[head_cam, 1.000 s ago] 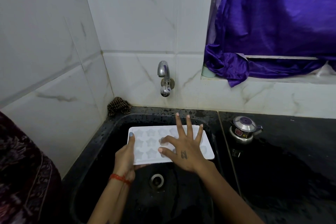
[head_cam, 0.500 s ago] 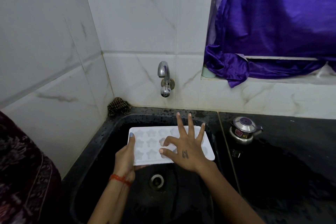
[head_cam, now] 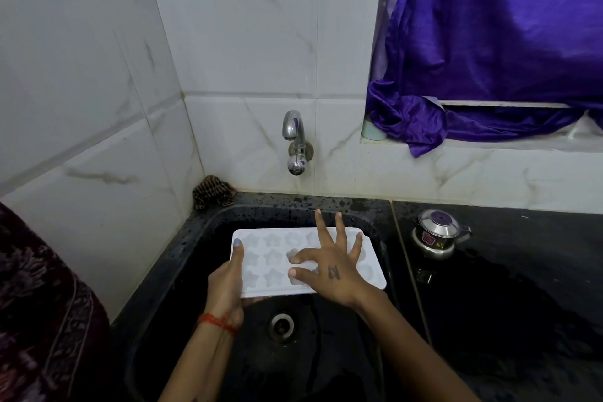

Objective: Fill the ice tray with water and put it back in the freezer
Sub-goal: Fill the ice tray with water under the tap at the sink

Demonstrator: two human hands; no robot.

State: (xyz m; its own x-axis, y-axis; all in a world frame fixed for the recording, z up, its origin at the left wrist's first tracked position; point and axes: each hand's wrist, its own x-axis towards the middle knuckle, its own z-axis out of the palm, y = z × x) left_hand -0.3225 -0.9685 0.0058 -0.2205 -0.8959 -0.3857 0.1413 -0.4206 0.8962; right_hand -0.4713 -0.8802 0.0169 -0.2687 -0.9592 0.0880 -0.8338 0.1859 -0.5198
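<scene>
A white ice tray (head_cam: 270, 258) with star-shaped cells is held level over the black sink (head_cam: 202, 238), below the wall tap (head_cam: 295, 140). My left hand (head_cam: 228, 281) grips the tray's left end, thumb on top and fingers underneath. My right hand (head_cam: 329, 264) lies spread over the tray's middle and right part. Its forefinger is bent into a cell, its thumb rests on the tray, and the other fingers stretch straight out. No water runs from the tap. Whether the cells hold water I cannot tell.
The sink's drain (head_cam: 281, 326) lies under the tray. A small steel kettle (head_cam: 437, 233) stands on the black counter to the right. A brown scrubber (head_cam: 212, 191) sits in the back left corner. A purple curtain (head_cam: 489, 42) hangs over the ledge at right.
My right forefinger curls a little further into a cell of the tray. The tray and my left hand stay almost still.
</scene>
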